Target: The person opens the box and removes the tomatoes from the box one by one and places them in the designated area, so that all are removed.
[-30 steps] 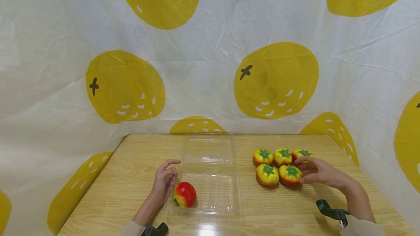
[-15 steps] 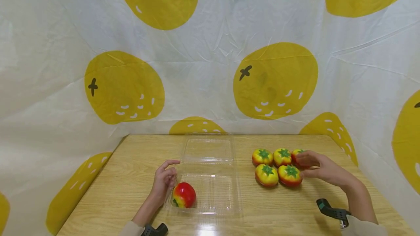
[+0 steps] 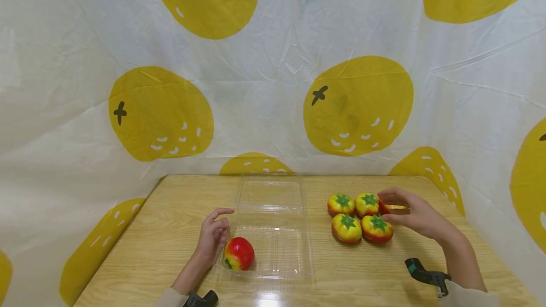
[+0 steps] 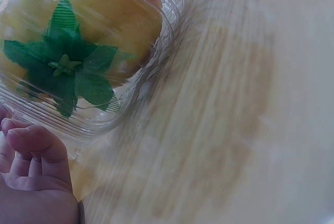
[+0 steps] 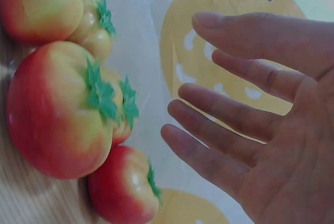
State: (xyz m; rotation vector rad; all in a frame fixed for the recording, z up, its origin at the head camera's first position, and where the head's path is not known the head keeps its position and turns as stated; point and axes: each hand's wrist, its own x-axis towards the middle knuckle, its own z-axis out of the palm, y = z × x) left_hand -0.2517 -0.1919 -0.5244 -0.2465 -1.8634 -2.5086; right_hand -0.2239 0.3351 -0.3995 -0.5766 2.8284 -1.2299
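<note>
My right hand (image 3: 420, 214) curls its fingers and thumb round the back right tomato (image 3: 383, 207), mostly hidden and tipped, red side leftward. The right wrist view differs: fingers of the right hand (image 5: 250, 114) spread straight, apart from the yellow-red tomatoes (image 5: 57, 114) with green star tops. My left hand (image 3: 211, 236) rests at the left edge of a clear hinged plastic container (image 3: 283, 252), fingers loosely bent and holding nothing. One tomato (image 3: 240, 253) lies on its side in the container's front left corner; its green top (image 4: 65, 65) shows through the wall in the left wrist view.
Several tomatoes (image 3: 347, 228) stand upright in two rows right of the container. The container's lid (image 3: 271, 195) lies folded back behind it. A white cloth with yellow fruit prints (image 3: 264, 108) hangs behind the wooden table (image 3: 192, 198).
My right hand has shifted from beside the back right tomato to round it, and that tomato has tipped. The left hand and the container stay put.
</note>
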